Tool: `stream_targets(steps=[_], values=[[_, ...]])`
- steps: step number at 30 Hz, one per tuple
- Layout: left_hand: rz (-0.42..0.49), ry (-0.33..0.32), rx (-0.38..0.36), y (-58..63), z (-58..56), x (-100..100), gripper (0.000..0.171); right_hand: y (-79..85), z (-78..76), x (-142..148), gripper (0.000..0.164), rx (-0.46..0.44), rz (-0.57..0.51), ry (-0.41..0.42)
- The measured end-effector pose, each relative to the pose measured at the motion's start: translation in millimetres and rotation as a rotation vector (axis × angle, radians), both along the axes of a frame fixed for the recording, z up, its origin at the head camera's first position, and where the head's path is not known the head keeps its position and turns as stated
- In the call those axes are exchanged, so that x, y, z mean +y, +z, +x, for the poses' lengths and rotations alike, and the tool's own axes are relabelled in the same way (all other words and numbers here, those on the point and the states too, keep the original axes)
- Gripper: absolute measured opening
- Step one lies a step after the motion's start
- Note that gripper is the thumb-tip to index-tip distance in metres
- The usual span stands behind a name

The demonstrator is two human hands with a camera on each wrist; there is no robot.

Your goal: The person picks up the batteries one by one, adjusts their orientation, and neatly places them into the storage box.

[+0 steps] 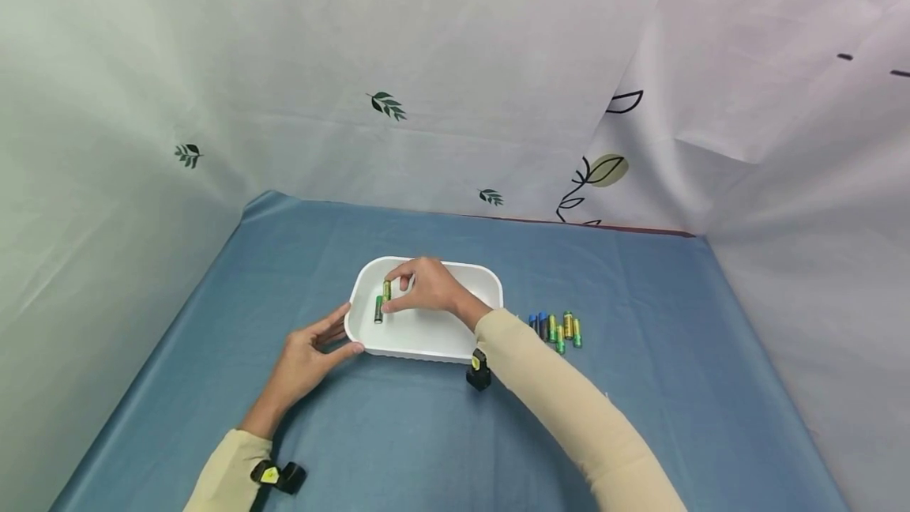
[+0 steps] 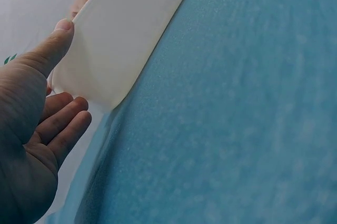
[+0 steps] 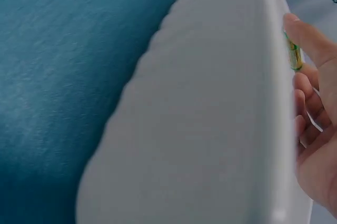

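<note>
A white tray (image 1: pixel 434 335) with rounded corners rests on the blue cloth. Inside its left end, my right hand (image 1: pixel 432 288) pinches a yellow-green battery (image 3: pixel 295 54) between thumb and finger. Beside it in the tray is a dark battery with a green end (image 1: pixel 378 310). My left hand (image 1: pixel 302 360) is at the tray's near left corner, its thumb touching the rim and its relaxed fingers along the left side. The left wrist view shows that thumb (image 2: pixel 63 31) against the tray's edge.
Several batteries (image 1: pixel 568 325), blue-black and yellow-green, stand or lie close together on the blue cloth (image 1: pixel 398 433) right of the tray. Pale fabric walls (image 1: pixel 441 156) with leaf prints enclose the back and sides.
</note>
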State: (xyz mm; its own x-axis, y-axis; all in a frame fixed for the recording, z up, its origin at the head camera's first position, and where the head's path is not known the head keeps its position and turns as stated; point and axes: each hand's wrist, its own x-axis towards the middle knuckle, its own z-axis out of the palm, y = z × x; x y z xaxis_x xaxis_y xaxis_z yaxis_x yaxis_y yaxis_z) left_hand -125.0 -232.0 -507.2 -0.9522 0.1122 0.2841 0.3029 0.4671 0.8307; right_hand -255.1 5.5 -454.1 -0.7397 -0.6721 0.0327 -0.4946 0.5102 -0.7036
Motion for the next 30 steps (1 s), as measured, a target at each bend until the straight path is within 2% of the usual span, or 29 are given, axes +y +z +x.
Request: stream_targets(steps=[13,21,30], values=[[-0.010,0.006,-0.005,-2.0,-0.8,-0.8,0.074,-17.7,7.6,-8.8,0.051,0.003,0.051,-0.061],[-0.011,0.009,-0.002,-3.6,-1.1,-0.6,0.072,-21.0,9.8,-12.6,0.051,-0.019,0.090,-0.103],[-0.016,0.019,-0.017,0.3,1.0,0.2,0.073,-22.8,10.4,-15.7,0.050,-0.044,0.148,-0.115]])
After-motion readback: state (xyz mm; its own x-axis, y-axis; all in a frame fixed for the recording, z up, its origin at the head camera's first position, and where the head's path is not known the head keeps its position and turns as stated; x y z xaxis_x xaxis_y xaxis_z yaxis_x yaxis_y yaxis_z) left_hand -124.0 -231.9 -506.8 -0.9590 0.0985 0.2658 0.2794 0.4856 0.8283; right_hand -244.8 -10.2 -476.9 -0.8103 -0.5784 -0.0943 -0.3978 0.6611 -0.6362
